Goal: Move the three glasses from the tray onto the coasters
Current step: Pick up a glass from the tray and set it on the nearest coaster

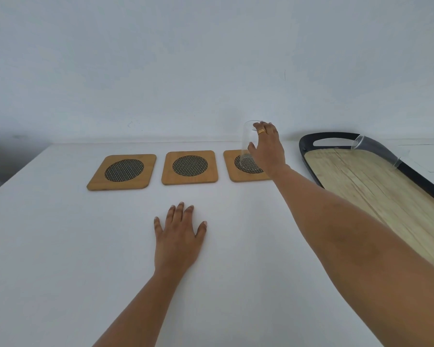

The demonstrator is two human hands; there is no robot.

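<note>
Nearest, left hand (178,237) flat on the white table (60,246), palm down, fingers spread wide and pointing away toward the coasters, holding nothing. Right forearm crossing from the lower right corner up toward the middle. Further on, three square wooden coasters in a row running left to right, each with a round dark mesh centre: left coaster (122,171), middle coaster (189,167), right coaster (232,169), close together but apart from one another. Over the right coaster, right hand (267,149) wrapped around a clear glass (247,146), thumb on the near left side, fingers at the rim, a gold ring (261,131) on one finger. Glass upright, long axis vertical, mouth up, base at the mesh circle of the right coaster; whether resting on it or just above, cannot tell. To the right, a long tray (308,144) with black rim, handle cut-out at the far end and pale wood-grain floor, long axis running from the far middle toward the near right edge. At the tray's far right rim, a second clear glass (361,141), outline faint, appearing tilted by the wide lens. Below it along the same rim, a faint clear curve, too indistinct to name. Behind everything, a plain pale wall (211,58).
</note>
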